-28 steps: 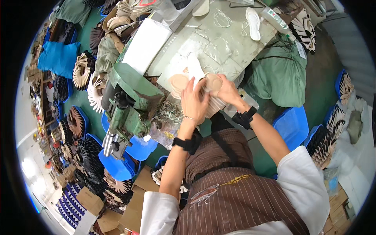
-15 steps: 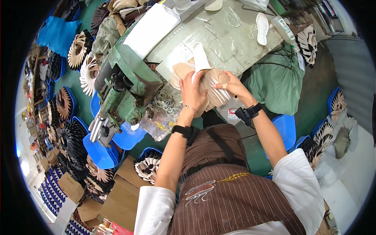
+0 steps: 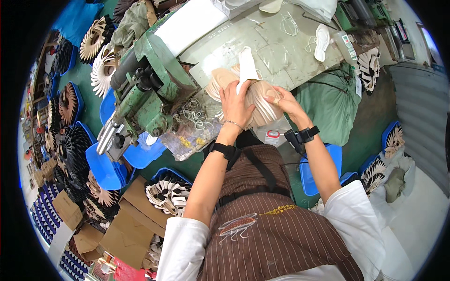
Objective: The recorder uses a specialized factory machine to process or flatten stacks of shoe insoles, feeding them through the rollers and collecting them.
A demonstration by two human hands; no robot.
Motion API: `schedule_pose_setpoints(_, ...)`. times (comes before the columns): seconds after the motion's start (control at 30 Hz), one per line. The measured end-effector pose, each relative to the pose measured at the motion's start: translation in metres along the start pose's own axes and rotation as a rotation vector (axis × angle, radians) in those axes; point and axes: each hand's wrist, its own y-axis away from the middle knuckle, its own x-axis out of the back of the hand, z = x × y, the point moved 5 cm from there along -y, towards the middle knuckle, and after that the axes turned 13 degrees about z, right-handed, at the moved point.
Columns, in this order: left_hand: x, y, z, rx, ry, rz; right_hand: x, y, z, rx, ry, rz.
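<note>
A fanned stack of beige shoe insoles point(image 3: 260, 102) lies at the near edge of the workbench, many thin edges showing. My left hand point(image 3: 235, 107) is closed on its left side, fingers spread over the top layers. Gripping the right side is my right hand point(image 3: 289, 107), with its thumb over the edges; its other fingers are partly hidden. A white, sole-shaped piece point(image 3: 247, 65) rests across the top of the stack, its lower end close to my left fingertips. The underside of the stack is out of sight.
Left of the stack stands a green machine point(image 3: 161, 79). Loose white string point(image 3: 191, 114) lies near it. On the bench point(image 3: 276, 61) are a white insole point(image 3: 321, 43) and a clear bottle point(image 3: 346, 46). A green sack point(image 3: 330, 100) bulges at the right; blue bins point(image 3: 104, 168) stand at lower left.
The whole view has shifted slightly. Both hands stay on the insole stack, with little visible change in their hold; the white piece remains on top.
</note>
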Motion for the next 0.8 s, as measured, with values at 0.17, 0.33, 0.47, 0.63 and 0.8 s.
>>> schedule_pose_setpoints(0.17,0.001,0.001,0.003,0.017,-0.008,-0.06,0.004,0.002,-0.003,-0.045,0.041,0.02)
schedule_pose_setpoints(0.33,0.004,0.003,0.007,0.007,0.006,-0.082,0.01,-0.006,-0.003,-0.1,0.069,0.007)
schedule_pose_setpoints(0.47,0.007,0.003,0.005,0.016,0.028,-0.075,0.008,-0.012,0.002,-0.175,0.029,-0.096)
schedule_pose_setpoints(0.63,0.008,0.001,0.006,-0.014,0.068,-0.087,0.01,-0.022,0.008,-0.225,-0.074,-0.158)
schedule_pose_setpoints(0.8,0.003,0.002,0.003,0.006,0.032,-0.039,0.006,-0.025,0.009,-0.314,-0.191,-0.216)
